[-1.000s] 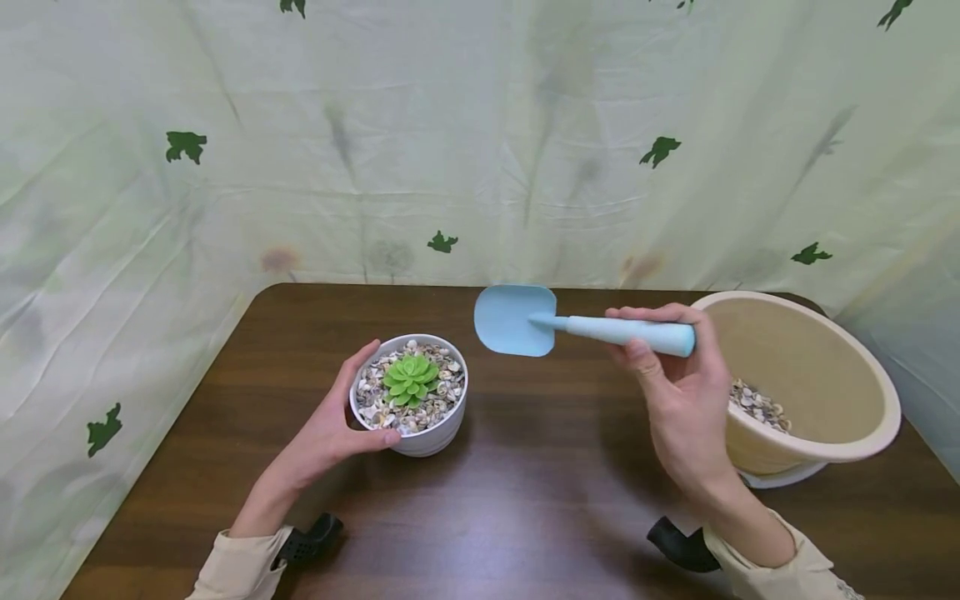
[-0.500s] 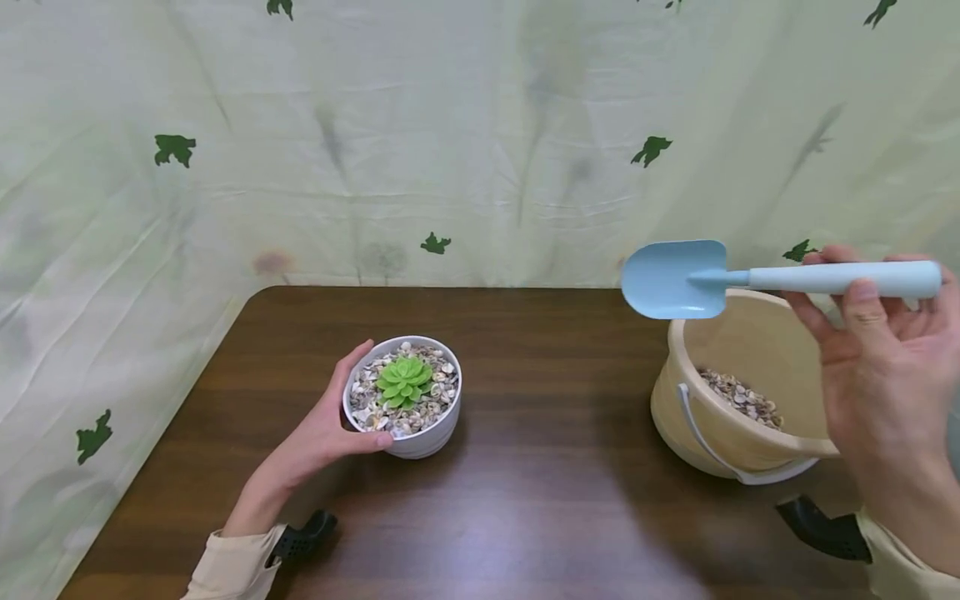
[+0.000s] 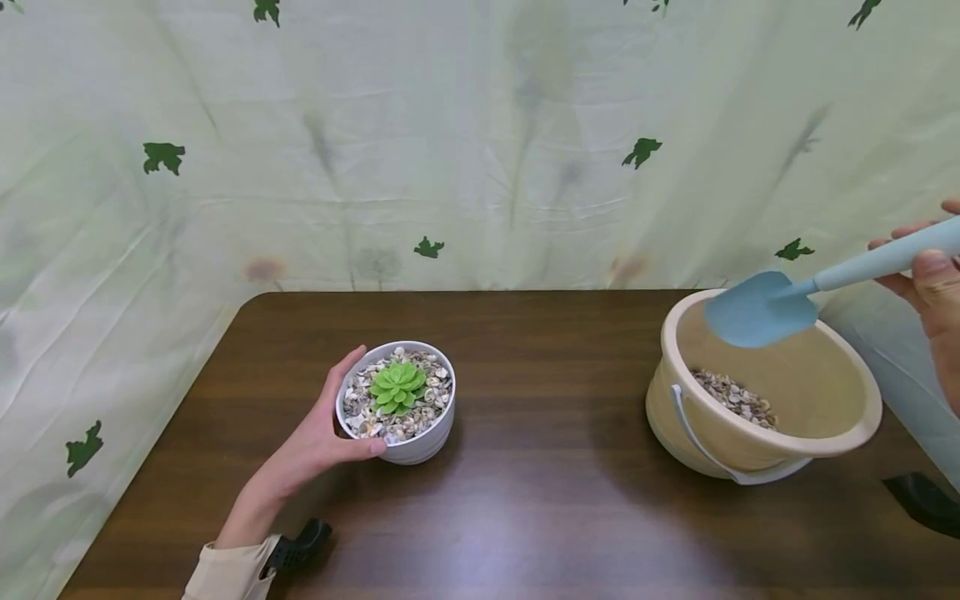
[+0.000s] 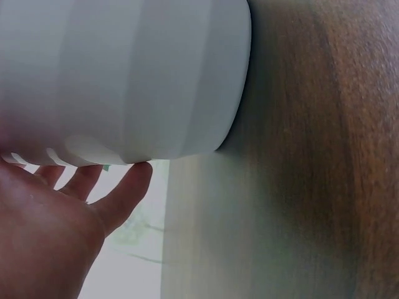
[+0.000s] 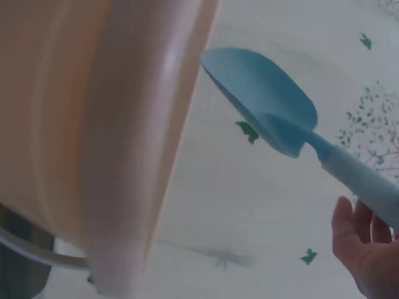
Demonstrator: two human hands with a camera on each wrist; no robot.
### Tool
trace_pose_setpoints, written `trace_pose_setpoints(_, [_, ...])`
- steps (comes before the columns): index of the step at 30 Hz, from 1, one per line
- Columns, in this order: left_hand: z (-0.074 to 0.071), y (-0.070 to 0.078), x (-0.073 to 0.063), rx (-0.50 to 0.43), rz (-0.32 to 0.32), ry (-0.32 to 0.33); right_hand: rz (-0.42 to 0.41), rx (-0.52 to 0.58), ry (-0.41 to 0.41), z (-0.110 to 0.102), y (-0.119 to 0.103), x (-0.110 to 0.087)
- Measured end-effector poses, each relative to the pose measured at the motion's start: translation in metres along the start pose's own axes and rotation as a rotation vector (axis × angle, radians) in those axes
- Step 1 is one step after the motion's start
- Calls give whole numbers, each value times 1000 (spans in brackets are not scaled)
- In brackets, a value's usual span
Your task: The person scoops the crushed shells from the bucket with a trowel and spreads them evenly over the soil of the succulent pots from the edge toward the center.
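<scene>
My left hand (image 3: 311, 437) holds a small white flowerpot (image 3: 422, 450) on the table, thumb at its near side and fingers at its left. A green succulent (image 3: 397, 388) sits in the pot among small shells. The left wrist view shows the fingers against the ribbed wall of the pot (image 4: 137, 75). At the right edge, partly out of frame, my right hand (image 3: 941, 308) grips a light blue hand trowel (image 3: 761, 310) by its handle. The trowel's blade hangs over the beige bucket (image 3: 678, 425), above its opening. No load shows on the blade.
Inside the bucket lies a small heap of shells (image 3: 733, 400). Its white handle (image 3: 697, 446) hangs down the front. The dark wooden table (image 3: 525, 483) extends between pot and bucket. A pale curtain (image 3: 480, 150) with leaf prints stands behind.
My right hand has carried the trowel rightward from mid-table to over the bucket, where the blade now tips down to the left. The left hand stays on the pot.
</scene>
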State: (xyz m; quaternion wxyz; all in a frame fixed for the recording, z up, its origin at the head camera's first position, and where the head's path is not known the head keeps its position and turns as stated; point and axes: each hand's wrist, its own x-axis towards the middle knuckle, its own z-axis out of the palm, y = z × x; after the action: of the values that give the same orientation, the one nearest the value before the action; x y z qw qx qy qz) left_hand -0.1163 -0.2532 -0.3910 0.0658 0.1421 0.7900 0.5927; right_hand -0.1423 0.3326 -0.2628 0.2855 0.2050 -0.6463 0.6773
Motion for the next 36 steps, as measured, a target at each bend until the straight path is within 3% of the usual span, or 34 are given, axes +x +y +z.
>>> trace_pose_setpoints(4, [1,-1,0,-3,2,4,86,-20,-86,2,7,-5])
trace_pose_setpoints(10, [1,-1,-1,-8,-8,7,272,-68,-284,6,19,-14])
trace_pose_setpoints(16, [1,-3,-1,-14,-7,10,371,-270,-448,9,30,-16])
trace_pose_setpoints(25, [2,-3,-1,-25,-4,14,500,-505,-491,12,47,-12])
trace_pose_setpoints(31, [3,-3,-2,-31,0,18,576,-546,-505,11,54,-4])
trace_pose_setpoints(36, [3,-3,-2,-36,5,16,616,-508,-537,9,62,2])
